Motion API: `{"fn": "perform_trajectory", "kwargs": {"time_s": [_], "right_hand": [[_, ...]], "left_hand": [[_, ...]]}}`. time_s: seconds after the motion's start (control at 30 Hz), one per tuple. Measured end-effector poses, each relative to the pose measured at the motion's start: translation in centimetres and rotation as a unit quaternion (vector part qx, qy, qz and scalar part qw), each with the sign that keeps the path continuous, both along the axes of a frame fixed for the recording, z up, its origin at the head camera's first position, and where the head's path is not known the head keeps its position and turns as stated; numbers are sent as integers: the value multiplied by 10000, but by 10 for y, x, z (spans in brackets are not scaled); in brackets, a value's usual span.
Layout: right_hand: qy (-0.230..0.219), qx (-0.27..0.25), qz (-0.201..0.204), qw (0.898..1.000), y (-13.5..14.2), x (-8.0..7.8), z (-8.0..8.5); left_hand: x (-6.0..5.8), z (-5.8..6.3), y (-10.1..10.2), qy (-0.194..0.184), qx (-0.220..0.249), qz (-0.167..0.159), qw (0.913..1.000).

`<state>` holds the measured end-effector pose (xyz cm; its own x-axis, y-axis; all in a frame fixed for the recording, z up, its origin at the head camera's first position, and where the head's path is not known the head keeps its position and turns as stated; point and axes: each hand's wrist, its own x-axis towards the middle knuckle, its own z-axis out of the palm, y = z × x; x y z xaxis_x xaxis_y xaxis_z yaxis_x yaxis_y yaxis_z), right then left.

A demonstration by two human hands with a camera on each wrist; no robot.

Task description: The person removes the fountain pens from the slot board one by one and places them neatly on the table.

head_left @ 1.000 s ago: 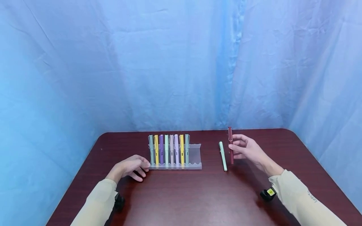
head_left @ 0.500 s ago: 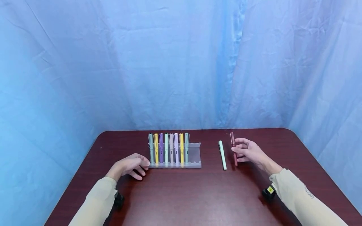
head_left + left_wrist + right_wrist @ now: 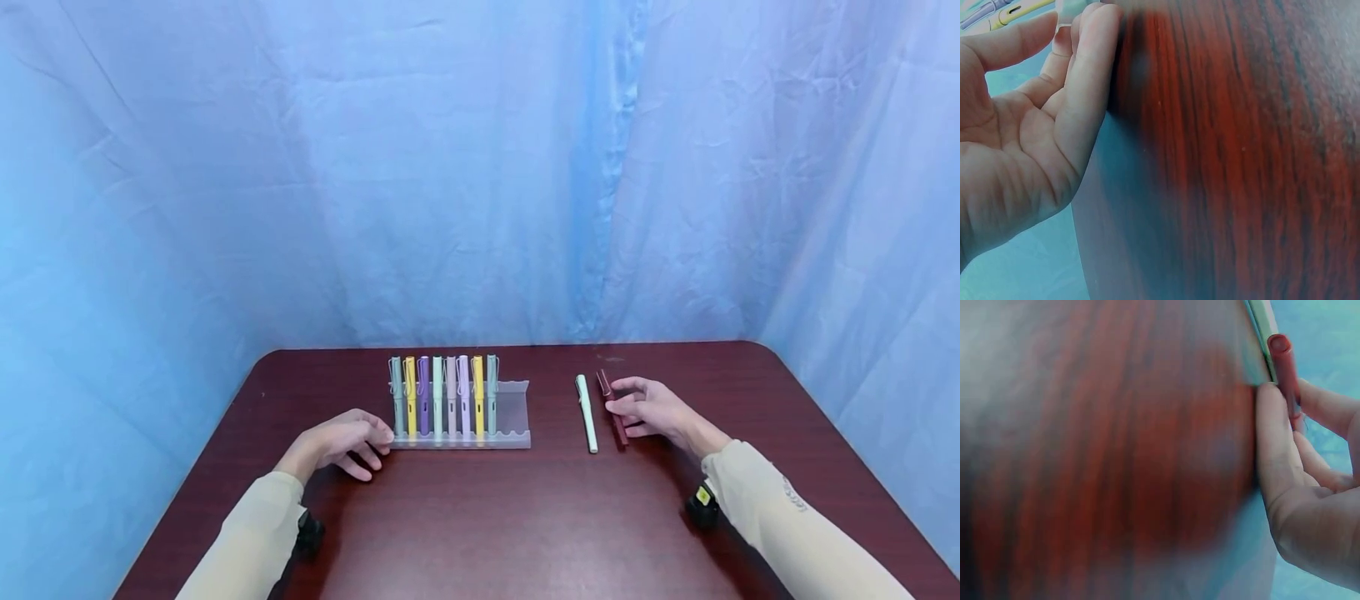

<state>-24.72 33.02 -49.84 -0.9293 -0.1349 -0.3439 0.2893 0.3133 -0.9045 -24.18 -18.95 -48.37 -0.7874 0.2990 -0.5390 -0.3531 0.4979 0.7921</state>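
Observation:
My right hand (image 3: 651,409) pinches a dark red pen (image 3: 613,410) between thumb and fingers, low over the table at the right. The pen slants, its clip end away from me; in the right wrist view the red pen (image 3: 1285,369) points its blunt end at the camera. Just left of it a pale mint pen (image 3: 587,414) lies on the table. With thumb and fingertips my left hand (image 3: 341,442) holds the left end of a clear pen rack (image 3: 513,410). Several pens stand side by side in the rack, among them a dark purple pen (image 3: 424,396).
The dark red-brown wooden table (image 3: 465,525) has rounded far corners. Light blue curtains (image 3: 450,167) hang behind it and at both sides. The rack's right end has notches without pens.
My right hand has lowered the red pen from upright to a slanted pose near the tabletop, beside the mint pen. The left hand keeps its place at the rack.

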Motion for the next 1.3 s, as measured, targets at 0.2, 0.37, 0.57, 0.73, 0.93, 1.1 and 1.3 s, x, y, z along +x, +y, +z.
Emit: {"fn": "perform_trajectory", "kwargs": {"time_s": [0.2,0.37,0.57,0.73,0.93,1.1,1.3], "right_hand": [[-152,195,-27,9997,-5,-2,3],[-233,284,-99,9993,-10,-2,1],[-218,481,-82,9986,-12,-3,1],[-277,454,-75,9986,-11,-5,4],[-322,441,27,9985,-7,-5,5],[-281,459,44,9985,-5,-6,5],[-316,417,42,9986,-5,-6,6]], "left_hand": [[0,-1,0,1,1,6,10000],[0,1,-1,-28,-54,-9,10000],[0,1,-1,-36,-79,3,10000],[0,0,-1,-19,-82,3,10000],[-1,0,0,-34,-92,17,10000],[-1,1,0,-64,-64,31,10000],[2,3,1,-20,-93,36,9999]]}}
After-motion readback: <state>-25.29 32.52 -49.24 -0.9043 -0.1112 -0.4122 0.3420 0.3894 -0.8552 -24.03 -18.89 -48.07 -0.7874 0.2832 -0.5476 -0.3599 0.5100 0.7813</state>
